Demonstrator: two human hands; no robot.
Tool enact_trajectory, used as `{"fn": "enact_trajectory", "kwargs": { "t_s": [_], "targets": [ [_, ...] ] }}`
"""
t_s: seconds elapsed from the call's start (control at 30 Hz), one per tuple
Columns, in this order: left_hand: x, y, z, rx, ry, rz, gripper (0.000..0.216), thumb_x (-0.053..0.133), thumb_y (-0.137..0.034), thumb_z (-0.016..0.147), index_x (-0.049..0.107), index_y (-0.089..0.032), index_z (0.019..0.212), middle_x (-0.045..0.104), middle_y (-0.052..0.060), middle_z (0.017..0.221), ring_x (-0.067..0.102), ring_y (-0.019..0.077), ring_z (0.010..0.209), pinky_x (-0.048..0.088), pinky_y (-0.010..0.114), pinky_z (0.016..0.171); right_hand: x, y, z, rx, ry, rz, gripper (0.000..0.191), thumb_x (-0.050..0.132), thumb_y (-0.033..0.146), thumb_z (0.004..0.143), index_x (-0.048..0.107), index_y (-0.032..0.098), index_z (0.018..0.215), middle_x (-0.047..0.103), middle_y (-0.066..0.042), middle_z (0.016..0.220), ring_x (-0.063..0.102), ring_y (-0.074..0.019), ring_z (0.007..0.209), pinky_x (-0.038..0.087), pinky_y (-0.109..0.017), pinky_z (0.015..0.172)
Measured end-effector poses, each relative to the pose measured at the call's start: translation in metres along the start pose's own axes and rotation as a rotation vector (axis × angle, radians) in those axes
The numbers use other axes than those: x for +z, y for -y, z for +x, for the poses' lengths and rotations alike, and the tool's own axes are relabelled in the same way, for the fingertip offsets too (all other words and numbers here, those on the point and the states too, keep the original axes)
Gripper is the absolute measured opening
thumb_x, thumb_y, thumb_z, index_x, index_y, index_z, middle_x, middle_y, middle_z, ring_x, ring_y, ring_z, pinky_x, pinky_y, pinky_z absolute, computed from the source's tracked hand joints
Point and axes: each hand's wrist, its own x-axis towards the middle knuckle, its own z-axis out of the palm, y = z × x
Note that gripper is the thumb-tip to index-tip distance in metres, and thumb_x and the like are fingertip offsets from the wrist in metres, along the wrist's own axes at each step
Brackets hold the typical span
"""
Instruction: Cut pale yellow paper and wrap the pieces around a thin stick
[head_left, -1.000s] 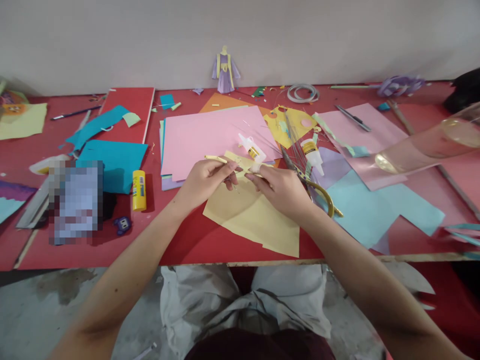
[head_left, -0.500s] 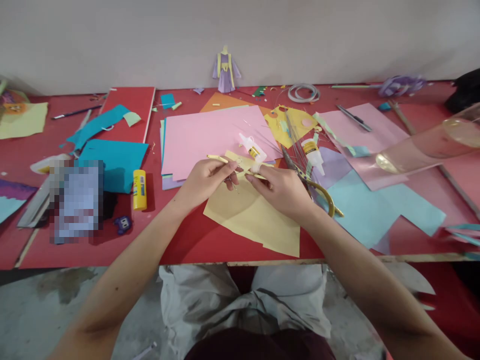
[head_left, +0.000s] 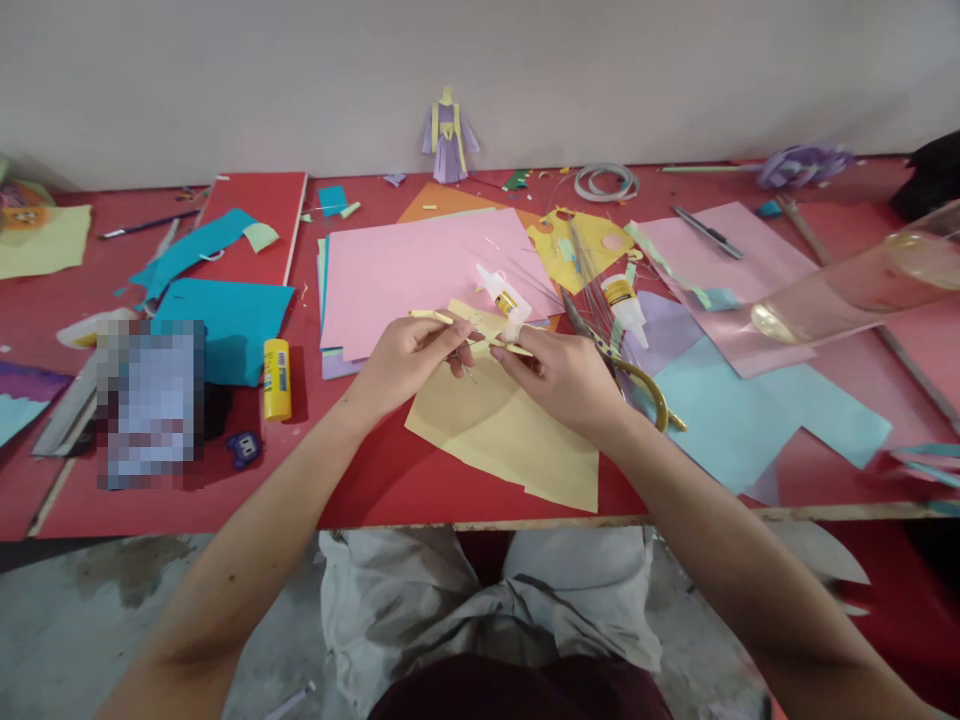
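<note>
- At the near middle of the table point(head_left: 360, 480), I saw the left hand point(head_left: 409, 355) and right hand point(head_left: 559, 375) pinching a yellow paper strip point(head_left: 431, 317) in closed fingertips, above a yellow sheet point(head_left: 502, 440).
- At twelve o'clock — a glue bottle point(head_left: 501, 295); scissors point(head_left: 637, 385) at three.
- I judged the strip part-shaped — its nine-o'clock end jutted free.

Single view: head-worn camera, person seated at the near edge of the desk point(head_left: 375, 490). It looks forward and steeply down, facing the far edge and the grey wall point(head_left: 225, 80) behind it. Close range: forearms enter from the bottom corners, and the left hand point(head_left: 409, 360) and right hand point(head_left: 566, 380) meet near frame centre on a yellow paper strip point(head_left: 431, 317). The near edge runs across the lower third, with lap point(head_left: 480, 600) and floor point(head_left: 112, 600) below it. The far edge, with a paper doll point(head_left: 448, 135), sits high in frame. The desk's left and right ends are cut off by the frame sides.
</note>
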Motion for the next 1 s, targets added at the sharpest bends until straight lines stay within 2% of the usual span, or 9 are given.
{"fn": "enact_trajectory", "kwargs": {
  "t_s": [0.27, 0.5, 1.0],
  "targets": [
    [0.0004, -0.0001, -0.0007, 0.019, 0.014, 0.103, 0.043, 0.052, -0.052, 0.094, 0.068, -0.016, 0.077, 0.07, 0.006, 0.079, 0.063, 0.014, 0.064, 0.051, 0.028, 0.069, -0.0002, 0.0007, 0.0004, 0.002, 0.041, -0.012, 0.026, 0.05, 0.034, 0.095, 0.057, 0.019, 0.074, 0.055, 0.0, 0.061, 0.042, -0.0118, 0.052, 0.025, -0.025, 0.054],
    [0.0015, -0.002, -0.0031, 0.023, 0.072, 0.128, 0.043, 0.05, -0.055, 0.094, 0.069, -0.016, 0.092, 0.069, 0.005, 0.081, 0.065, 0.0154, 0.069, 0.05, 0.028, 0.072, -0.0002, 0.0007, 0.0004, 0.005, 0.076, -0.001, 0.025, 0.048, 0.032, 0.095, 0.062, 0.018, 0.081, 0.064, -0.003, 0.07, 0.053, -0.0143, 0.06, 0.026, -0.026, 0.057],
    [0.0015, -0.002, -0.0021, 0.03, 0.068, 0.149, 0.045, 0.05, -0.055, 0.094, 0.071, -0.016, 0.091, 0.07, 0.006, 0.081, 0.065, 0.0157, 0.068, 0.049, 0.028, 0.071, 0.0001, 0.0019, 0.0007, -0.007, 0.076, -0.023, 0.027, 0.047, 0.033, 0.096, 0.056, 0.019, 0.075, 0.056, -0.001, 0.063, 0.045, -0.0132, 0.056, 0.024, -0.026, 0.055]
  ]
}}
